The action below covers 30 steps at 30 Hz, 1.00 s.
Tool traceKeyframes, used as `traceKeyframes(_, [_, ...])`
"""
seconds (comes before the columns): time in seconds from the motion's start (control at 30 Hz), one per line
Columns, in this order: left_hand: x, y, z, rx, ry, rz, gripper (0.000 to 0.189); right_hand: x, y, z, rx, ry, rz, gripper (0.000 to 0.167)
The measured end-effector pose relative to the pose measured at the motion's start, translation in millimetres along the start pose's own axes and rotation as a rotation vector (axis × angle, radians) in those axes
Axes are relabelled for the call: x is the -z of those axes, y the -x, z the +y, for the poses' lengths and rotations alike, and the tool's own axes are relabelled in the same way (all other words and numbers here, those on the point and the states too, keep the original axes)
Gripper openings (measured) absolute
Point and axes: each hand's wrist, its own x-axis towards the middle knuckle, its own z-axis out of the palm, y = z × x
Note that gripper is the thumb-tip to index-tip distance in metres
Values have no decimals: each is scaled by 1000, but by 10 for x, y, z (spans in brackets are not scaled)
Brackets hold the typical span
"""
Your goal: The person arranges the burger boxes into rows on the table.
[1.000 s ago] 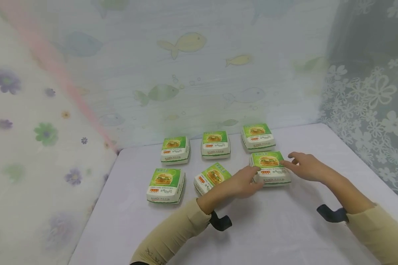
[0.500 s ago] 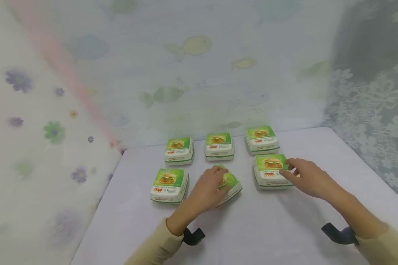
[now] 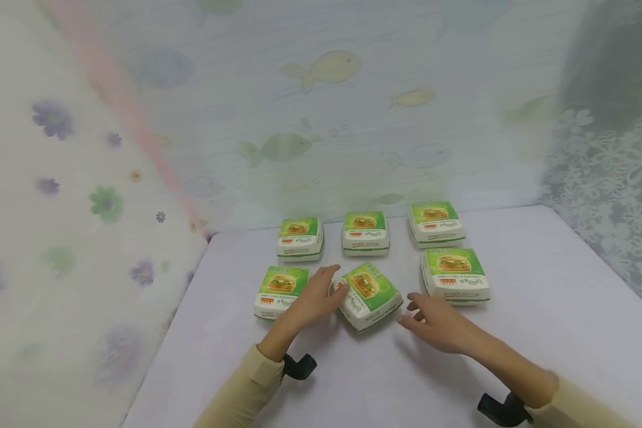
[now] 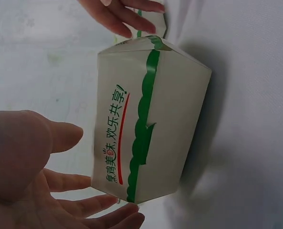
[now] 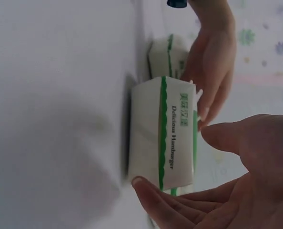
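Note:
A green-and-white hamburger box [image 3: 371, 291] stands turned at an angle in the middle of the front row, showing its burger picture on top. My left hand [image 3: 312, 300] is at its left corner, thumb and fingers spread; in the left wrist view the fingertips [image 4: 127, 210] lie at the box's edge. On the box's right, my right hand [image 3: 441, 324] has loosely bent fingers near the corner. A fingertip [image 5: 139, 181] meets the box's lower edge in the right wrist view, though firm contact is hard to tell. Neither hand wraps round the box.
Matching boxes flank it in front, left [image 3: 278, 291] and right [image 3: 455, 276]. Behind stand three more: left [image 3: 301, 239], middle [image 3: 366, 233] and right [image 3: 436, 224]. All are on a white-covered table [image 3: 385, 380], with a fish-patterned curtain [image 3: 321, 131] behind.
My left hand has drawn back leftward from the right front box, passing over the angled box to its left corner. My right hand has left the right front box, moving left and nearer me.

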Motion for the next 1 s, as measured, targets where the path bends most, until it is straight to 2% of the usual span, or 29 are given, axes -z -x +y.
traceKeyframes(0.1, [-54,-4,-51,23,28,-22,60,-42,-73,-11,-22,10,-6,63])
traceKeyframes(0.23, [-103,42,-78,38,38,-38,56,-41,-185,-19,-13,36,4,60])
traceKeyframes(0.5, [-113,168,68,70,3,-93,60,3,-357,-19,-7,40,5,53])
traceKeyframes(0.7, [-112,248,132,100,7,-90,65,21,-384,-34,-16,55,-4,56])
traceKeyframes(0.8, [-15,306,185,105,13,-87,68,108,-321,-72,-28,72,11,63])
traceKeyframes(0.87, [111,353,218,96,2,-71,67,230,-237,-97,-29,93,38,68])
traceKeyframes(1.0, [478,455,206,45,-97,51,61,631,-23,-74,31,164,132,69])
